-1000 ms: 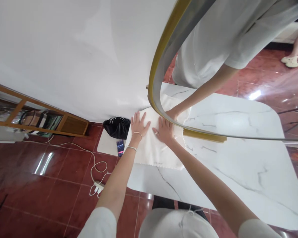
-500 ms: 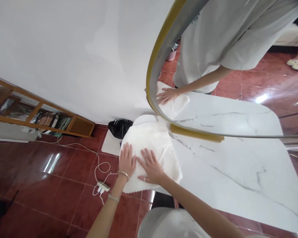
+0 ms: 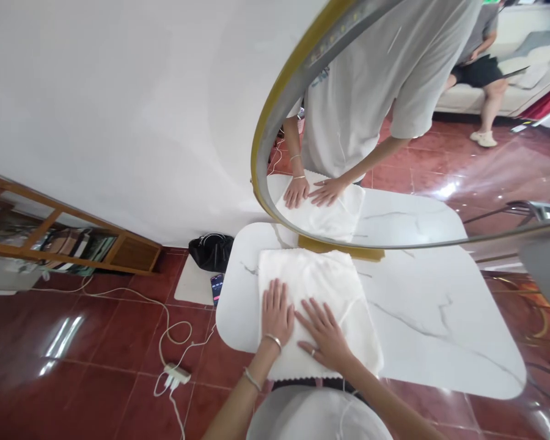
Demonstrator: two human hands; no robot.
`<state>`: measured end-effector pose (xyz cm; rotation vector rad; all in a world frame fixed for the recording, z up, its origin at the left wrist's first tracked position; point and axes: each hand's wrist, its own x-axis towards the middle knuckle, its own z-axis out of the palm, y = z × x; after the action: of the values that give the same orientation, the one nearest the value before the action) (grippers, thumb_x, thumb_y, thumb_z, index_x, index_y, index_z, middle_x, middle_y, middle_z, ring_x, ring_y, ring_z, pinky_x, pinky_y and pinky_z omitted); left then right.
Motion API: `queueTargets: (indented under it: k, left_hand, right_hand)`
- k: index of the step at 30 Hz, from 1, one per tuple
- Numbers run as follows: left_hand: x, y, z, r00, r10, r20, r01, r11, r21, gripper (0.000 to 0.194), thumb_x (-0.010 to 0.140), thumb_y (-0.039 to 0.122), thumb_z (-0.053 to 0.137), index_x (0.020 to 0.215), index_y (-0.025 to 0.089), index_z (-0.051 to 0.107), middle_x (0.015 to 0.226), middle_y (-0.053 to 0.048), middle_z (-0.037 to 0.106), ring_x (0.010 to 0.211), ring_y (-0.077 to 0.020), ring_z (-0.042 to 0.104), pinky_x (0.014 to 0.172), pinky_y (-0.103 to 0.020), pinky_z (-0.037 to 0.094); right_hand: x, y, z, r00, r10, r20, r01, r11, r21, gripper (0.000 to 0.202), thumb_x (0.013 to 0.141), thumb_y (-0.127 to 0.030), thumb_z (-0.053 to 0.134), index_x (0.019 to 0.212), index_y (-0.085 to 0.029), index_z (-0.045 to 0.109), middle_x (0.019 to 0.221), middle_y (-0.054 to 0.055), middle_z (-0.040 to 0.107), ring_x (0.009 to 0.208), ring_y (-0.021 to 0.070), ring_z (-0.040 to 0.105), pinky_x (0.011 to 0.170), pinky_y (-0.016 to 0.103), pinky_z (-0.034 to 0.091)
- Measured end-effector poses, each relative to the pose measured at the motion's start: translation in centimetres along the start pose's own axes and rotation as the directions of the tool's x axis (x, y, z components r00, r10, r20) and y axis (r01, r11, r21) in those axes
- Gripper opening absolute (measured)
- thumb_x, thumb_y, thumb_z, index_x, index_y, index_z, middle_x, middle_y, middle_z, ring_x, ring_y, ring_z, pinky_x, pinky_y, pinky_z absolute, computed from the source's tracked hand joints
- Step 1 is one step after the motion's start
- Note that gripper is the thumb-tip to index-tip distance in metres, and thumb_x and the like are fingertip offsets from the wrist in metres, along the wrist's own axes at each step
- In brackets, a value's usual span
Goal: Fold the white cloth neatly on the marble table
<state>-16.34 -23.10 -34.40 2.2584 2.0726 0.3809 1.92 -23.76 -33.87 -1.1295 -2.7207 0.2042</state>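
A white cloth (image 3: 321, 278) with a scalloped edge lies spread on the white marble-patterned table (image 3: 421, 305), with a few soft wrinkles on its right half. My left hand (image 3: 277, 315) rests flat on the cloth's left part, fingers stretched out and pointing away from me. Just to its right, my right hand (image 3: 326, 335) also presses flat on the cloth with its fingers spread. Neither hand grips anything. The cloth's near edge hangs around the table's front edge, close to my body.
A large mirror with a gold frame (image 3: 261, 122) stands at the table's back, reflecting me and a seated person. Left of the table are a black bag (image 3: 211, 252), a phone (image 3: 217, 287), a power strip (image 3: 177, 373) with cables on the red floor, and a wooden cabinet (image 3: 132, 250).
Both hands and the cloth have slid right along the table, baring its left end. The hands remain flat on the cloth. The camera view has shifted too.
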Motion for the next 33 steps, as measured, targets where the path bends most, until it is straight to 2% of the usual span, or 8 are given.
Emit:
queueTargets:
  k: [4,8,12,16,20,23,28,33]
  left_hand:
    - [4.2,-0.8,0.3,0.998,0.060,0.033,-0.059,0.998,-0.028,0.058,0.094,0.026,0.040,0.149,0.014,0.026,0.157,-0.011,0.022,0.146,-0.0242,0.015,0.116,-0.045,0.026]
    - [6.1,-4.2,0.0,1.000,0.013,0.011,-0.013,1.000,-0.022,0.055,0.094,0.028,0.041,0.147,0.016,0.032,0.156,-0.012,0.025,0.145,-0.0248,0.018,0.116,-0.046,0.025]
    - [4.8,-7.8,-0.8,0.996,-0.074,-0.040,0.075,0.997,0.014,0.053,0.095,0.028,0.038,0.146,0.015,0.034,0.154,-0.014,0.029,0.144,-0.0263,0.022,0.115,-0.048,0.026]
    - [1.3,-9.1,-1.1,0.983,-0.149,-0.108,0.155,0.987,0.048,0.051,0.096,0.029,0.035,0.144,0.013,0.037,0.153,-0.016,0.032,0.143,-0.0271,0.025,0.113,-0.048,0.029]
    - [-2.2,-7.8,-0.5,0.965,-0.188,-0.184,0.204,0.976,0.071,0.051,0.096,0.026,0.033,0.145,0.014,0.035,0.152,-0.017,0.033,0.143,-0.0279,0.025,0.111,-0.049,0.031]
    - [-3.3,-5.7,0.3,0.957,-0.185,-0.224,0.208,0.975,0.084,0.055,0.095,0.024,0.035,0.149,0.014,0.026,0.153,-0.017,0.032,0.144,-0.0287,0.023,0.111,-0.051,0.031]
    - [-2.1,-1.6,1.9,0.965,-0.136,-0.222,0.152,0.987,0.056,0.061,0.094,0.023,0.037,0.151,0.017,0.015,0.155,-0.015,0.026,0.145,-0.0280,0.020,0.113,-0.050,0.027]
    - [0.2,3.2,3.7,0.989,-0.056,-0.134,0.056,0.998,-0.004,0.059,0.093,0.023,0.039,0.149,0.017,0.023,0.156,-0.013,0.025,0.145,-0.0261,0.019,0.116,-0.049,0.021]
  right_hand:
    - [2.3,1.2,0.5,0.994,0.108,-0.012,-0.108,0.994,-0.023,0.068,0.093,-0.050,0.043,0.152,-0.026,0.016,0.158,0.007,0.018,0.145,0.0311,0.014,0.114,0.053,0.014]
    - [6.3,0.2,1.5,0.992,0.127,-0.018,-0.127,0.992,0.008,0.069,0.093,-0.047,0.045,0.152,-0.026,0.015,0.158,0.008,0.017,0.145,0.0325,0.011,0.114,0.056,0.012]
    - [9.1,-2.0,2.4,0.999,0.047,-0.013,-0.046,0.996,0.074,0.071,0.092,-0.046,0.045,0.152,-0.025,0.013,0.158,0.008,0.014,0.145,0.0327,0.008,0.115,0.058,0.011]
    - [9.1,-3.4,2.7,0.996,-0.087,-0.012,0.088,0.983,0.161,0.069,0.094,-0.048,0.042,0.152,-0.027,0.012,0.159,0.006,0.011,0.146,0.0324,0.006,0.115,0.059,0.012]
    - [7.2,-3.1,2.2,0.978,-0.203,0.043,0.185,0.946,0.265,0.069,0.094,-0.052,0.040,0.152,-0.029,0.011,0.159,0.005,0.009,0.146,0.0300,0.005,0.117,0.057,0.012]
    - [5.4,-1.9,1.5,0.970,-0.222,0.098,0.180,0.928,0.327,0.071,0.092,-0.054,0.043,0.151,-0.031,0.012,0.159,0.003,0.010,0.146,0.0279,0.005,0.117,0.056,0.010]
    - [2.1,1.0,0.2,0.986,-0.121,0.117,0.072,0.930,0.359,0.070,0.089,-0.056,0.050,0.149,-0.034,0.022,0.158,0.001,0.015,0.146,0.0271,0.012,0.118,0.053,0.012]
    - [-1.7,4.6,-0.7,0.993,0.032,0.116,-0.071,0.932,0.356,0.070,0.088,-0.058,0.050,0.148,-0.035,0.025,0.157,0.001,0.019,0.145,0.0287,0.016,0.116,0.056,0.016]
